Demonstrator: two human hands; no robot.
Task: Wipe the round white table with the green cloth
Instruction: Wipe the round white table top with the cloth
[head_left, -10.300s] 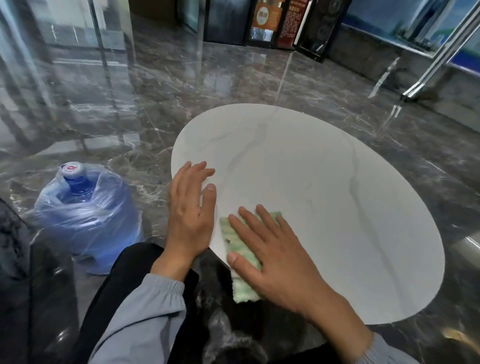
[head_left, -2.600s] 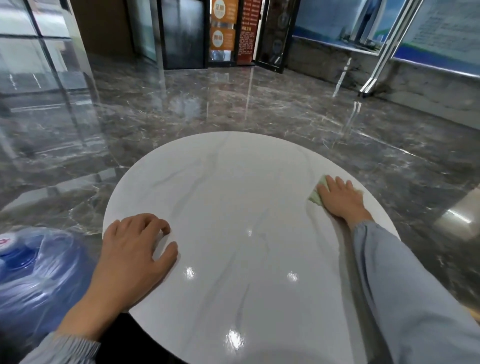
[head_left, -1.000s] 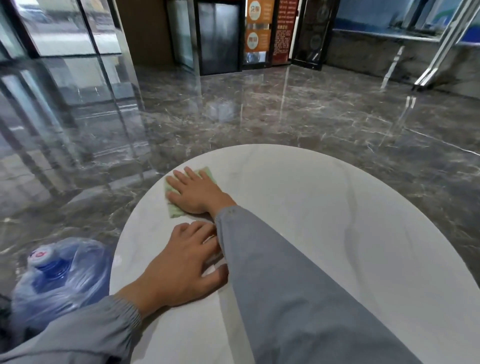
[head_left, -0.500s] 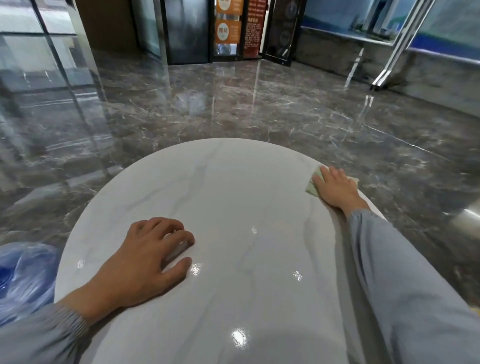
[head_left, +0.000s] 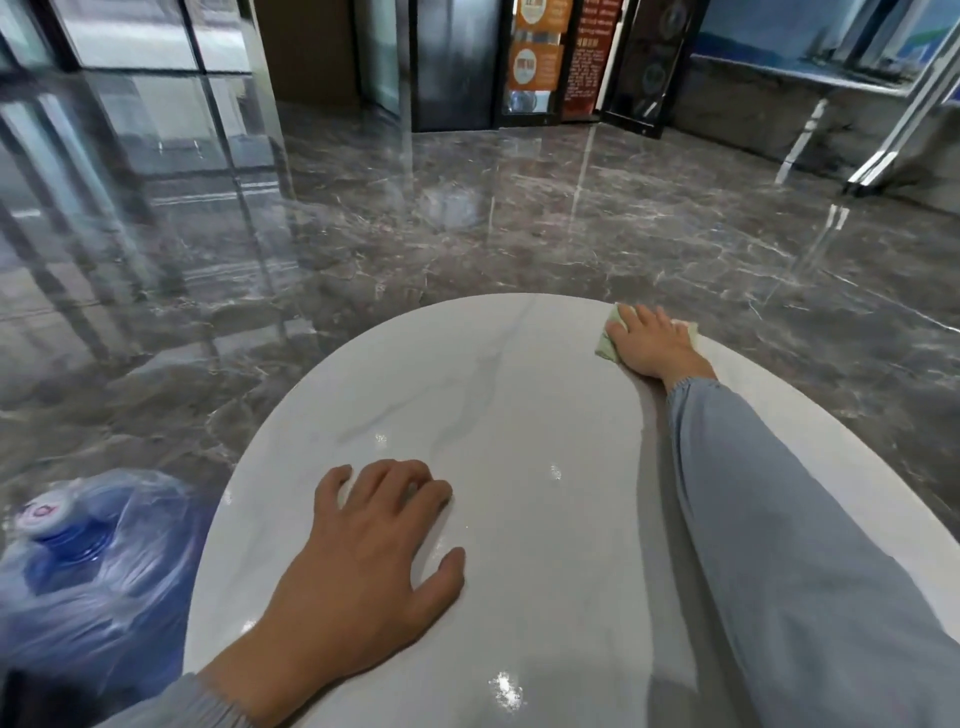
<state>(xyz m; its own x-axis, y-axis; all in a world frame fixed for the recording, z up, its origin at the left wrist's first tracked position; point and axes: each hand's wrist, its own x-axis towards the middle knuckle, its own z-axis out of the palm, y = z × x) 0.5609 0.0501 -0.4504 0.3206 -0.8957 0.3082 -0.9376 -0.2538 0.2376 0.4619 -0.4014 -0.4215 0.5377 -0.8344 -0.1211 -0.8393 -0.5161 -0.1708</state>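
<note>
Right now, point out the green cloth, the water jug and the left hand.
green cloth (head_left: 605, 347), head view, its exposed left corner.
water jug (head_left: 40, 513), head view, its cap.
left hand (head_left: 353, 566), head view, its back.

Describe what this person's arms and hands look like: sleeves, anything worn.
Both arms wear long, loose sleeves of light grey-blue fabric. The right sleeve ends in a gathered cuff at the wrist, and the left sleeve has a gathered cuff too. The left hand and right hand are bare: no gloves, no ring or watch in view.
</note>
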